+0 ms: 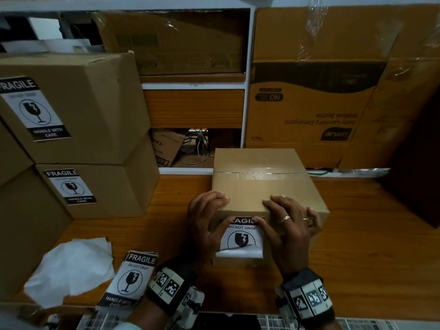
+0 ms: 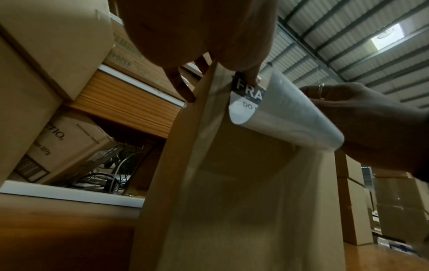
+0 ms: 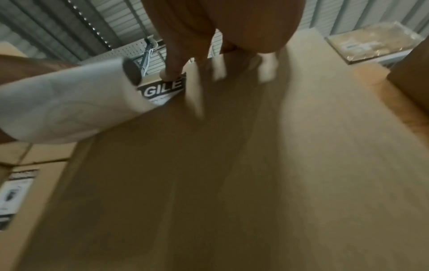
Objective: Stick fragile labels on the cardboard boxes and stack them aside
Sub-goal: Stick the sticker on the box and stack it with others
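Now both thumbs are pressing a fragile label [image 1: 241, 232] onto the near face of the cardboard box [image 1: 259, 184], left hand [image 1: 204, 222] and right hand [image 1: 292, 225] lying spread over its top edge; two labelled boxes [image 1: 78, 110] are standing stacked far left, apparently closed.

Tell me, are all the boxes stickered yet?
Not quite. Two stacked boxes on the left already wear labels. The left hand and right hand press a label's top onto the box; its bottom still curls loose. Left: smooth it, stack the box. Spare labels wait nearby.
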A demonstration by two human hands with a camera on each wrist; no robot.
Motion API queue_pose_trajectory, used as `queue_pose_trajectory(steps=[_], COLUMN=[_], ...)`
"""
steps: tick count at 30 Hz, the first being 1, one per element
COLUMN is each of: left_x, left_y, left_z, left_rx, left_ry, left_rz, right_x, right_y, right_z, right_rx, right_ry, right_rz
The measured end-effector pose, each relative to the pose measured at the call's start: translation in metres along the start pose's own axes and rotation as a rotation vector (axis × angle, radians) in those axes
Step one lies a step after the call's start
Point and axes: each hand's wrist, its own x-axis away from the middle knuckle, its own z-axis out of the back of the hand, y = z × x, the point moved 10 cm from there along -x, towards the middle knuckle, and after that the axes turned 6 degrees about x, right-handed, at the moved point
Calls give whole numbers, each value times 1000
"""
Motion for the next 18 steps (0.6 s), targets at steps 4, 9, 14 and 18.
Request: queue_pose_trajectory(steps=[4, 9, 14, 18], left_x=[5, 6, 15, 20], left_y=[-1, 1, -2, -7], left_z=[-7, -14, -14, -21], left_rx=[7, -18, -68, -133], left_ry=[18, 2, -141, -230], left_rz=[42, 15, -90, -112], right_x=[1, 2, 8, 12], right_y=[-2, 1, -1, 3], right_z=[-3, 0, -1, -16], right_rx=[3, 42, 143, 205], right_ry=[26, 37, 16, -102], right_rz=[-12, 90, 210, 241])
